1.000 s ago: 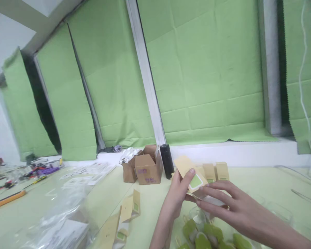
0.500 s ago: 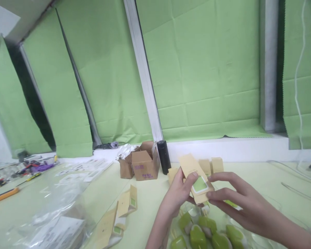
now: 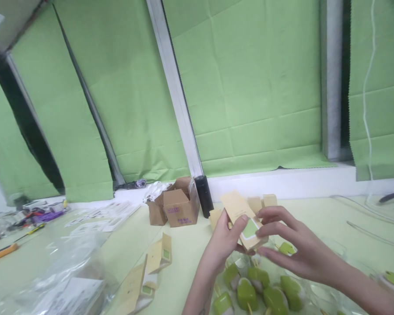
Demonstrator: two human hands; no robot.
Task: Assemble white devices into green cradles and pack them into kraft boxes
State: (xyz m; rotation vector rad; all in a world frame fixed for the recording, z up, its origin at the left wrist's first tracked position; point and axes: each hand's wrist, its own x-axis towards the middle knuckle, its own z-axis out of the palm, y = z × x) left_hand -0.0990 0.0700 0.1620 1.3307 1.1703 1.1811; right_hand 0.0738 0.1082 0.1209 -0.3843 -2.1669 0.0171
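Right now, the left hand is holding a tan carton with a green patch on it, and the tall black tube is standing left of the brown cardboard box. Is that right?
Not quite: the tall black tube stands right of the brown cardboard box, as the head view shows. The left hand does hold a tan carton with a green patch.

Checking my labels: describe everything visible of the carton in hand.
The carton is slim, tan and cardboard-looking, with a white-bordered green panel near its lower end and small unreadable print above. It is tilted, upper end leaning left, held above the table. The left hand grips it, thumb across the front; the right hand touches its right edge. Inside hidden.
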